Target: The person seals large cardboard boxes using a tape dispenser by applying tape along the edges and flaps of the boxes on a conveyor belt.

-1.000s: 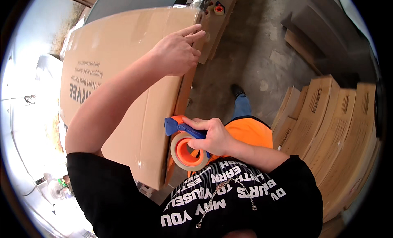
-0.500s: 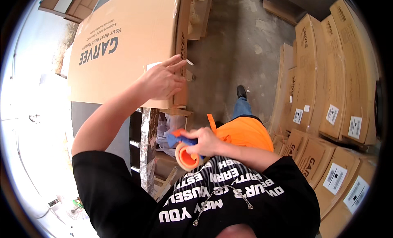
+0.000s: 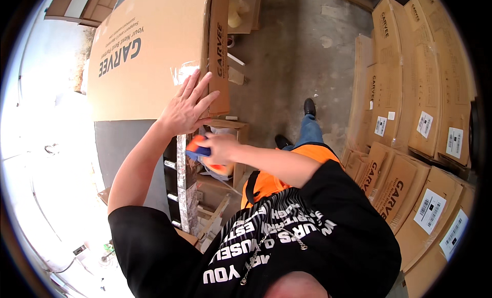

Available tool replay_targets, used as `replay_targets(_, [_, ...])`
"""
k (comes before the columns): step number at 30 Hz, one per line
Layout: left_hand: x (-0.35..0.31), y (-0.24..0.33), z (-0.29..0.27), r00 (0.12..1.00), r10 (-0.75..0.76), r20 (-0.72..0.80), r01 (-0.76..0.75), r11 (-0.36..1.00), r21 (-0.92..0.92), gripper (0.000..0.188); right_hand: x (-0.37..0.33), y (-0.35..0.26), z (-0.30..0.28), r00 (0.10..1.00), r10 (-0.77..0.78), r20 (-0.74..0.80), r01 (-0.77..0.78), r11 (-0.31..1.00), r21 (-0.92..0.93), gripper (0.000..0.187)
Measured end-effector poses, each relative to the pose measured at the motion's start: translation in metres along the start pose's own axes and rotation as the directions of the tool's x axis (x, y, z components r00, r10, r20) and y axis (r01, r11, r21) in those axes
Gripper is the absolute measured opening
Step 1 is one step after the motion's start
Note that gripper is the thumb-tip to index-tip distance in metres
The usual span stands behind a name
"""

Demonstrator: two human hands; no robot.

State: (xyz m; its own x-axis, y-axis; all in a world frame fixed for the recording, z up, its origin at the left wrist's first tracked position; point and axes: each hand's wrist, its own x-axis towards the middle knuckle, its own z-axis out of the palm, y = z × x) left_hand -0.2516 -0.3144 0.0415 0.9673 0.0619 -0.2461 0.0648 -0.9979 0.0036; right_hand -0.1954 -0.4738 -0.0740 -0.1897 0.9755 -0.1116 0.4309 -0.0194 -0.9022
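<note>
A large brown cardboard box (image 3: 154, 88) lies on a grey-topped bench, its near right corner in front of me. My left hand (image 3: 185, 107) rests on the box's top near that corner, fingers stretched and spread. Just beyond its fingertips, a shiny strip of clear tape (image 3: 185, 70) sticks to the cardboard. Below the box's near edge, my right hand (image 3: 221, 148) is closed round a blue and orange tape dispenser (image 3: 198, 147). Its tape roll is mostly hidden under that hand, with some blur.
Tall brown cartons (image 3: 405, 77) with white labels stand along the right side, more lying at the lower right. A worn metal bench leg (image 3: 187, 190) stands below the box corner. Beside it are a wooden shelf and plastic wrapping. Concrete floor (image 3: 287, 57) runs between bench and cartons.
My right hand has brought the tape dispenser up and left, close to the box's near edge. My left hand has moved slightly left and down, flattening onto the box. The view has shifted a little.
</note>
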Motion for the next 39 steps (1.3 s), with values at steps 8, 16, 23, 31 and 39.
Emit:
replay_targets(8, [-0.001,0.006,0.011,0.975,-0.107,-0.197,0.096,0.993,-0.064,0.111,-0.05,0.096,-0.139,0.906,0.27,-0.325,0.12,0.574,0.81,0.063])
replay_targets(16, [-0.001,0.016,0.014,0.96,-0.108,-0.26,0.104,0.994,-0.03,0.111,-0.069,0.036,-0.022,0.949,0.149,-0.279,0.026,0.841,0.54,0.056])
replay_targets(23, [-0.004,0.014,0.017,0.965,-0.13,-0.227,0.127,0.992,-0.026,0.092,0.036,-0.018,0.032,0.958,-0.269,-0.099,0.239,0.941,-0.24,0.06])
replay_targets(31, [-0.004,0.024,0.007,0.967,-0.103,-0.233,0.091,0.994,-0.062,0.042,-0.067,0.068,-0.134,0.963,-0.128,0.235,0.191,0.944,-0.268,0.056])
replay_targets(39, [0.088,0.004,-0.027,0.927,-0.257,0.272,0.194,0.952,0.237,0.07,-0.103,0.167,-0.308,0.7,0.228,-0.677,-0.317,0.948,-0.008,0.06])
